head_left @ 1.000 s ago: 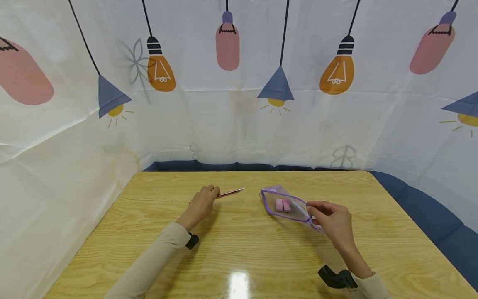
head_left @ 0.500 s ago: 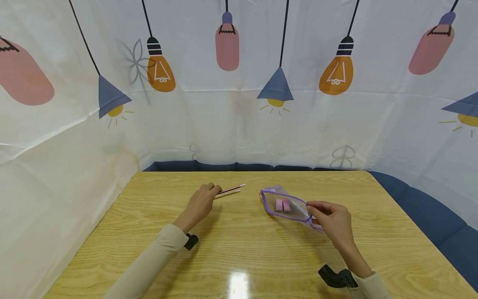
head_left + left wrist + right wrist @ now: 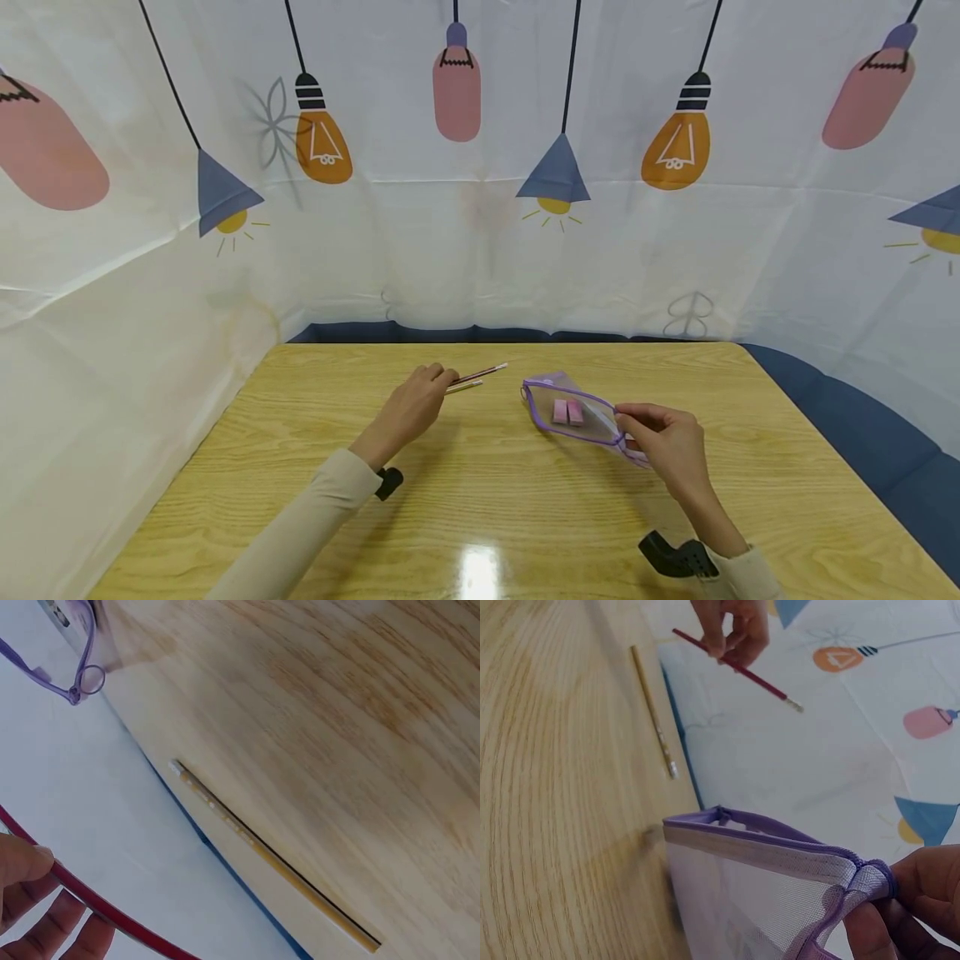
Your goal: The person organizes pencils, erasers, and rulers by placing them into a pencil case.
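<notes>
My left hand (image 3: 417, 402) pinches a red pencil (image 3: 761, 681) above the table, its white eraser end pointing toward the pouch. Below it a yellow pencil (image 3: 277, 859) lies on the wood, apart from the fingers in the left wrist view. My right hand (image 3: 672, 440) grips one corner of a purple mesh zip pouch (image 3: 765, 844) between thumb and fingers. The pouch mouth gapes toward me in the head view, with two small pink blocks (image 3: 567, 412) inside. A small ring hangs at the far end of its zip.
The wooden table (image 3: 480, 492) runs to a white curtain (image 3: 450, 267) printed with lamps. Dark blue padding (image 3: 862, 417) borders the table at the right and back. Black wrist cameras sit on both forearms.
My left hand has lifted the red pencil and shifted it slightly right, away from the yellow pencil, which has come into view beneath. The right hand and pouch stay where they were.
</notes>
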Action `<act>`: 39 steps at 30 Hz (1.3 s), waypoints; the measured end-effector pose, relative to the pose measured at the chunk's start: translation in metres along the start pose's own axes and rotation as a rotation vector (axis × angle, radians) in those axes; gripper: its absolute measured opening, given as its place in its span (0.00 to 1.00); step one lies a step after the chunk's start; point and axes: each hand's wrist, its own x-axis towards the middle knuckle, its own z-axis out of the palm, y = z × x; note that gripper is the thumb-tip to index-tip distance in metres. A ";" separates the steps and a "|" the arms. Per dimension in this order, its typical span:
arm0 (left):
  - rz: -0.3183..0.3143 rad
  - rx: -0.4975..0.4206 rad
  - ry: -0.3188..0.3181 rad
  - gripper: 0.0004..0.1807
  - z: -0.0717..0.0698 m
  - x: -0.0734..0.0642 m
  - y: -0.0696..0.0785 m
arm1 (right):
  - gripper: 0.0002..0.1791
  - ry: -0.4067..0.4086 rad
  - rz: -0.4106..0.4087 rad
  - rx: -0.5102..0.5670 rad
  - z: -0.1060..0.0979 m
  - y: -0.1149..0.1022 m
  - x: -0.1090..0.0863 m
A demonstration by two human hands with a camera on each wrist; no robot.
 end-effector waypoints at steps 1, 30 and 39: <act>0.008 0.006 0.006 0.11 0.000 0.001 0.001 | 0.14 -0.001 0.002 0.002 0.000 0.000 0.000; 0.185 -0.005 0.091 0.10 -0.006 0.013 0.025 | 0.13 -0.006 0.003 0.043 0.001 0.000 -0.001; 0.257 -0.057 0.124 0.10 -0.006 0.018 0.031 | 0.13 -0.009 -0.003 0.043 0.001 0.000 -0.002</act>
